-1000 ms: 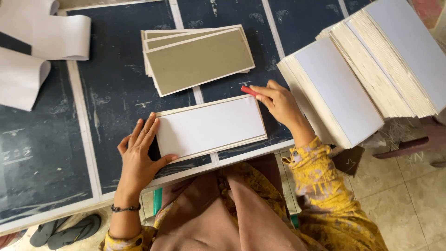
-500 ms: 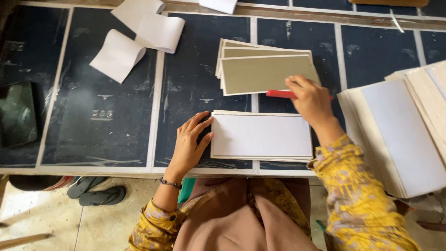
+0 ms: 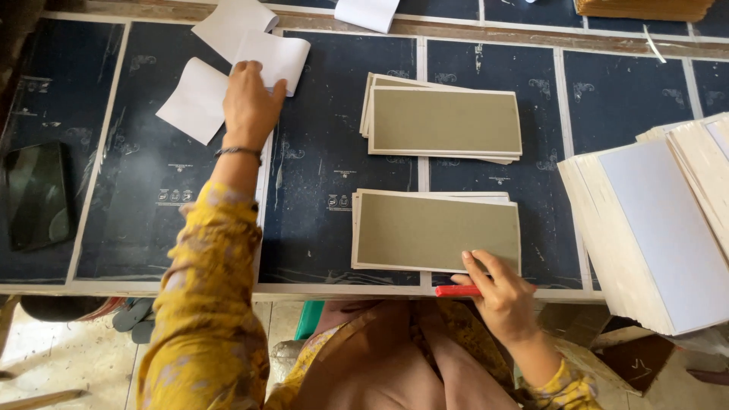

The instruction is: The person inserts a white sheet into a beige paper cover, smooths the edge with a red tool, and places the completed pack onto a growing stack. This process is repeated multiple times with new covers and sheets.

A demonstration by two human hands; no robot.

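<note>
A: Starting at the near board stack (image 3: 437, 231): it is lying olive-grey face up at the front edge of the counter (image 3: 334, 175), white edges showing beneath. The right hand (image 3: 497, 292) is resting on its lower right corner, fingers curled, clamping a red pen-like tool (image 3: 457, 291) against the counter edge.

B: And the left hand (image 3: 249, 102)?

A: It is reaching far out, fingers closing on a loose white paper sheet (image 3: 273, 61); two more sheets (image 3: 197, 99) are lying just beside it.

B: Noting progress?

A: Judging only from the layout: a second olive-faced stack (image 3: 444, 121) is sitting further back, apart from the near one, so those look handled. A large block of white-faced boards (image 3: 661, 228) is standing at the right, well apart, apparently waiting. Most of the work appears to be remaining.

B: Surroundings?

A: A dark phone-like slab (image 3: 36, 193) is lying at the far left; sandals (image 3: 137, 315) are showing on the floor below.
</note>
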